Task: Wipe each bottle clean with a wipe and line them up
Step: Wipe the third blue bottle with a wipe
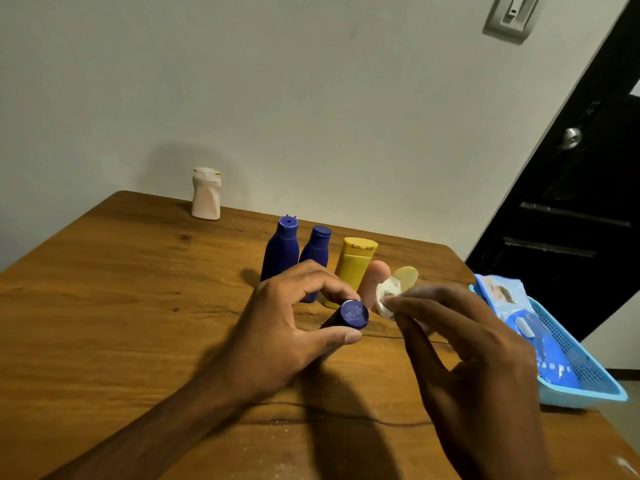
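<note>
My left hand (291, 327) grips a dark blue bottle (351, 315), tilted so its cap faces me. My right hand (460, 351) pinches a crumpled white wipe (388, 296) just right of that cap. Behind the hands stand two more blue bottles (281, 249) (317, 249), a yellow bottle (353, 263), a pinkish bottle (375, 275) and a tan-capped one (406, 276), close together and partly hidden by my fingers. A white bottle (206, 195) stands alone at the table's far edge.
A light blue plastic basket (585, 372) at the table's right edge holds a blue pack of wipes (519, 313). The wooden table (121, 306) meets a pale wall behind. A dark door (571, 188) stands at the right.
</note>
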